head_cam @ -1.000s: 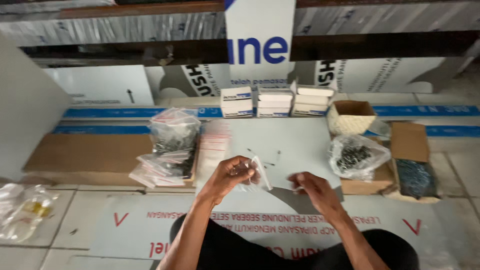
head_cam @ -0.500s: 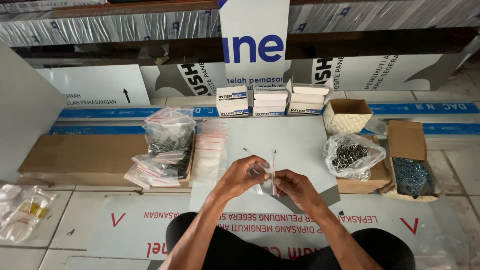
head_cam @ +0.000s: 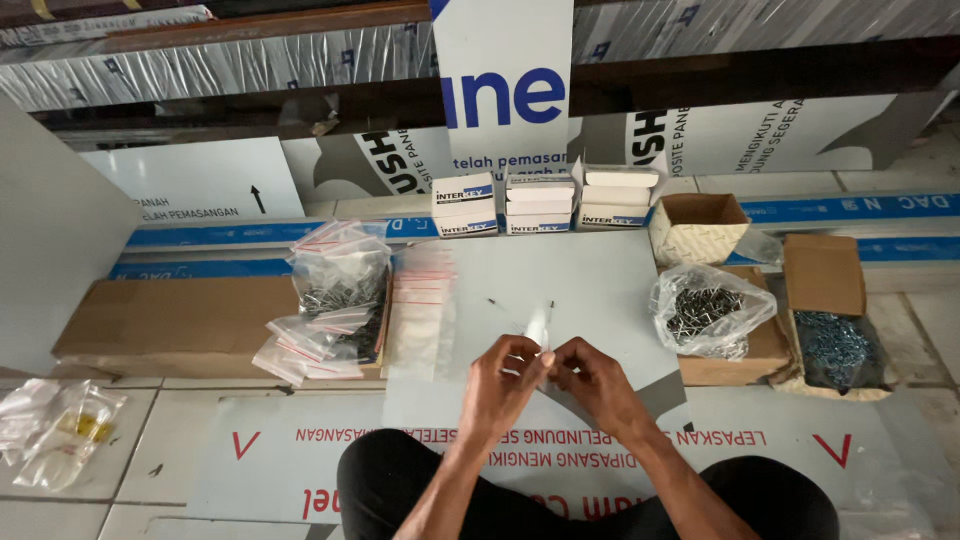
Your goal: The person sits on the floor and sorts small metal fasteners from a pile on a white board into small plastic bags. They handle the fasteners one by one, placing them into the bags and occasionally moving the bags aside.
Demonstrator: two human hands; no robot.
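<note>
Left hand: fingers pinched shut on the near end of a small clear bag, at the scene's middle.
Right hand: fingertips closed on the same bag's near edge, touching the left hand.
Bag: upright, poking up from between both hands, above the pale sheet on the floor.
Loose screws: a few dark ones on the sheet, just beyond the bag.
Left: heap of filled bags on a flat carton; empty bags beside it.
Right: sack of dark screws; open box of bluish screws.
Far: three white boxes in a row.
</note>
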